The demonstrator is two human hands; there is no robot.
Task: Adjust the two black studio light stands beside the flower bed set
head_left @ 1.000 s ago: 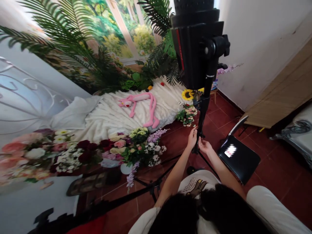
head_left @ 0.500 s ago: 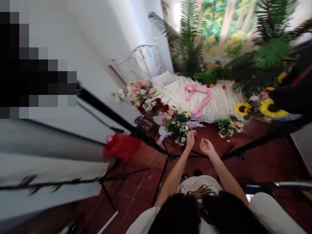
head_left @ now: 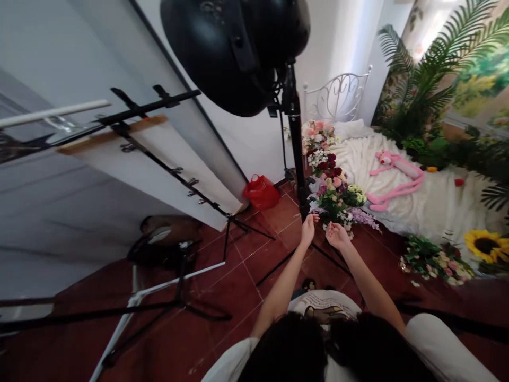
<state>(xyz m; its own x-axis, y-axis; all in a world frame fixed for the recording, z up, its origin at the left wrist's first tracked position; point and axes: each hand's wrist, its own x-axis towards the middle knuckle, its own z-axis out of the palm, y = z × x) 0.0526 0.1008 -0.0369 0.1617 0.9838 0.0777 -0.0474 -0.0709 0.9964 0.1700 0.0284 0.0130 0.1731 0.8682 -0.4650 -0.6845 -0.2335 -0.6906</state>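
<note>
My left hand (head_left: 308,229) is raised in front of me beside the black light stand (head_left: 296,143), its fingers apart and nothing in them. A short gap to the right, my right hand (head_left: 337,235) has loosely curled, parted fingers and holds nothing. Beyond both hands lies a bunch of mixed flowers (head_left: 334,193) with purple sprigs at its edge. A pink plush toy (head_left: 403,168) rests on the cream bed cover (head_left: 441,201) farther back.
A big black lamp head (head_left: 238,53) hangs above on the stand. Left are a red bag (head_left: 261,192), a backdrop roll (head_left: 191,175) on clamps and tripod legs. A sunflower (head_left: 485,245) and palm leaves (head_left: 437,69) are at right.
The view has swung left, so the bed and flowers now sit farther right and the lamp head has come into view. Both hands keep nearly the same pose.
</note>
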